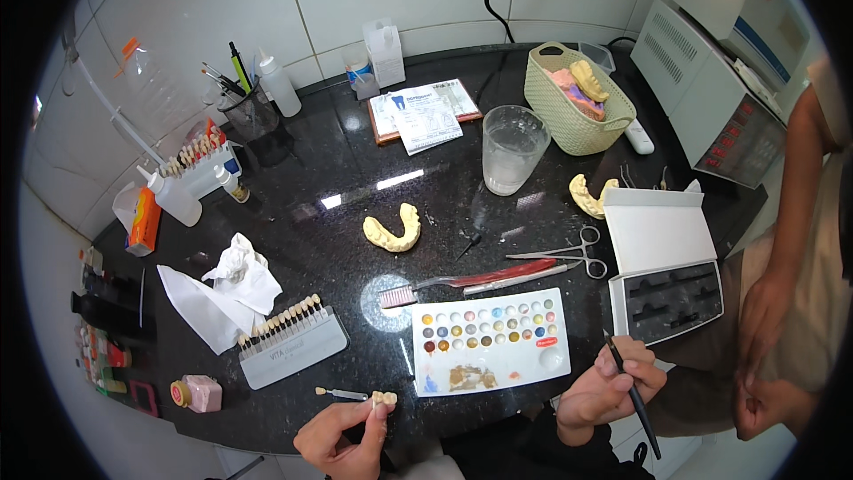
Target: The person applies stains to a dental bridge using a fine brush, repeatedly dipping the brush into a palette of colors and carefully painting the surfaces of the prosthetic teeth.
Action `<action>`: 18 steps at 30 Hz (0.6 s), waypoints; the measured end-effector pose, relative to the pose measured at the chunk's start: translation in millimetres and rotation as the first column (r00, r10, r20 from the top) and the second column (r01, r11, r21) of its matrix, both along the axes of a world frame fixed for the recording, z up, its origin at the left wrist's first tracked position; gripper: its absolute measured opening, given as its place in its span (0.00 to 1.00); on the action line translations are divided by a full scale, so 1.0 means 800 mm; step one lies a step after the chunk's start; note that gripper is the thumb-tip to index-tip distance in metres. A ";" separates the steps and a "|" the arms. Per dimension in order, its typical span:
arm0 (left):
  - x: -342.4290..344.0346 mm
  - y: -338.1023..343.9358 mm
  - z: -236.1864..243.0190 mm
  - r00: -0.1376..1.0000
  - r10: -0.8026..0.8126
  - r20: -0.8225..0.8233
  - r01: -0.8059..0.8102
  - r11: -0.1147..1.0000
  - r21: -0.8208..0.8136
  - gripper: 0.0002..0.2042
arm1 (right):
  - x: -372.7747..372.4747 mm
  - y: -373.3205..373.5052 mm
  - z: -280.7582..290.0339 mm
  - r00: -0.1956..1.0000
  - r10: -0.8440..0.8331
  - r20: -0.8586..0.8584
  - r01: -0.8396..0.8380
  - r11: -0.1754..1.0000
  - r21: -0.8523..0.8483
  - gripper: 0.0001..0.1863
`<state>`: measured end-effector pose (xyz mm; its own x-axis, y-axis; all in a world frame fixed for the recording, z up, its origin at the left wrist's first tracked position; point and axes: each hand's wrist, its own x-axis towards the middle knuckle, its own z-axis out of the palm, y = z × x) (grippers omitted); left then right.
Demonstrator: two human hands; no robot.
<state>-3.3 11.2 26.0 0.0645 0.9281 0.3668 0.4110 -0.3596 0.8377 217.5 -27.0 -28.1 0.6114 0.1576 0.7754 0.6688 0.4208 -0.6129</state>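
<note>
At the counter's front edge, my left hand [342,440] pinches a small cream dental crown piece [383,399] between thumb and fingers. Just beyond those fingers is a single shade tab [342,393]; I cannot tell whether it is held or lying down. My right hand [604,387] grips a slim black brush [639,411], its tip pointing up and away. Between the hands lies a white palette [498,380] with several rows of coloured wells and brown smears. A shade guide [298,351] with a row of tooth tabs lies beyond my left hand.
A toothbrush [480,279], scissor-like clamp [577,253], and tooth-arch cast [394,233] lie behind the palette. A glass [514,156] and basket of casts [573,129] stand farther back. Right are an open white case [662,236] and another person's hands [766,316]. Crumpled tissue [235,276] lies left.
</note>
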 end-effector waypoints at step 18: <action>-0.009 0.002 -0.022 0.977 -0.022 0.210 0.039 0.996 -0.078 0.02 | -0.005 0.009 0.008 0.983 -0.165 -0.084 0.172 0.981 0.085 0.11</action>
